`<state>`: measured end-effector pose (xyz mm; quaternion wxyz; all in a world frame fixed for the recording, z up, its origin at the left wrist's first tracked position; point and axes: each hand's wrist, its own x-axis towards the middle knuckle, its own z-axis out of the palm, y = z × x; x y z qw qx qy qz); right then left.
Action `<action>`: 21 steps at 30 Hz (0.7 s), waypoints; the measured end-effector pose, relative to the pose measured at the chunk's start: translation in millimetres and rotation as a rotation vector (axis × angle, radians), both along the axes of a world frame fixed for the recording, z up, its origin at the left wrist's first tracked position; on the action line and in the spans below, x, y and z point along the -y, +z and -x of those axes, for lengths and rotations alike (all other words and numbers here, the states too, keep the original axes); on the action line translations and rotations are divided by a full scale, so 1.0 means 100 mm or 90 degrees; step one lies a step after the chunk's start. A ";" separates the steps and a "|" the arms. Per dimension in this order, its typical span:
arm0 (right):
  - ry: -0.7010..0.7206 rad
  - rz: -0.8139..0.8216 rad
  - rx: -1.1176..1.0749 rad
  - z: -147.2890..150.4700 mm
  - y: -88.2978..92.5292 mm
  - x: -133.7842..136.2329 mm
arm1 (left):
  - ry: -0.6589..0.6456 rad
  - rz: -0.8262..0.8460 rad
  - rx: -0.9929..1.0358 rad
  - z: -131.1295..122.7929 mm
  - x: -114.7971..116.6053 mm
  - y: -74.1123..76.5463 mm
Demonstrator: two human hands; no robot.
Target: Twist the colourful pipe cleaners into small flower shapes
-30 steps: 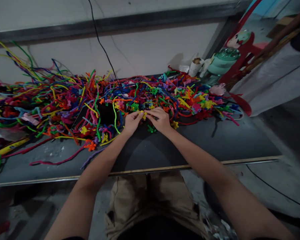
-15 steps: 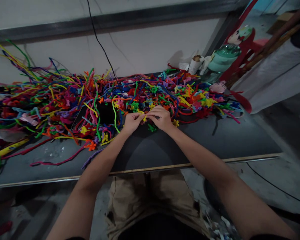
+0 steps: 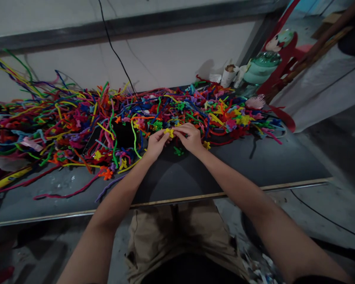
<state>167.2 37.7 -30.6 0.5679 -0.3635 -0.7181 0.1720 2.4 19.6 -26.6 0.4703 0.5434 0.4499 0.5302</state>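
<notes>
While my left hand (image 3: 156,146) pinches one side of a yellow flower (image 3: 169,133) between thumb and fingertips, my right hand (image 3: 191,139) grips its other side the same way, so I have it grasped from both ends. I hold it around the middle of the bench (image 3: 177,179), between the front edge and the pile (image 3: 77,112) of fuzzy stems massed along the back edge. A green twist (image 3: 178,150) lies just nearer the front edge than my hands, and another yellow flower (image 3: 206,145) is just beside my right wrist. Toward the left, an orange flower (image 3: 105,172) and a crimson stem (image 3: 68,195) lie near the front edge. A green jar (image 3: 262,71) stands near the back right corner.
</notes>
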 end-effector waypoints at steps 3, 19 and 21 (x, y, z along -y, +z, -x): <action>-0.028 0.051 -0.027 -0.01 0.01 0.01 | 0.019 -0.020 -0.014 0.02 -0.03 -0.01; 0.053 0.229 -0.121 0.08 -0.10 0.02 | 0.036 -0.033 -0.097 0.03 0.04 0.03; 0.068 0.249 -0.150 0.09 -0.12 0.00 | 0.060 -0.012 -0.083 0.04 0.03 0.04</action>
